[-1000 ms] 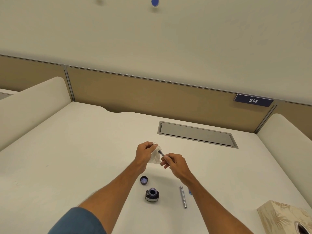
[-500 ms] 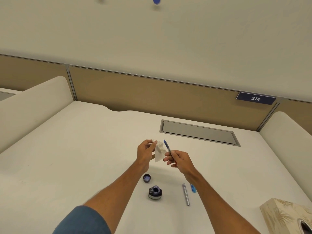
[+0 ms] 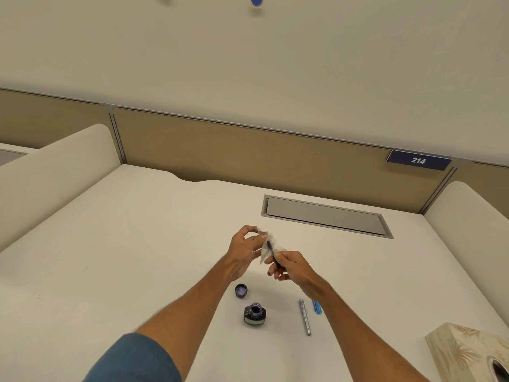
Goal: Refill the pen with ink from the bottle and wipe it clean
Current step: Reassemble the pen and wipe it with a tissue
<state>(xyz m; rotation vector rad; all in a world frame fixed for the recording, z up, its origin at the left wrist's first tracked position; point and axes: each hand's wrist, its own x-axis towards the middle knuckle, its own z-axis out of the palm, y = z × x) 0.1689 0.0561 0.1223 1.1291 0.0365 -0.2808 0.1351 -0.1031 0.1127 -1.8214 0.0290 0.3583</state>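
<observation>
The scene is lit brightly and evenly by soft, diffuse light from overhead. Only faint, soft-edged shadows are cast on the table (image 3: 110, 257) beneath the forearms (image 3: 192, 307) and beside the ink bottle (image 3: 254, 314). Straight lines are bowed toward the frame edges by wide-angle distortion. Overall sharpness is moderate; the number plate (image 3: 418, 160) is rendered legibly, small items softly.

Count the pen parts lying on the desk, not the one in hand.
2: a silver barrel right of the ink bottle, and a blue piece just right of that barrel. More may lie hidden from this view.
</observation>
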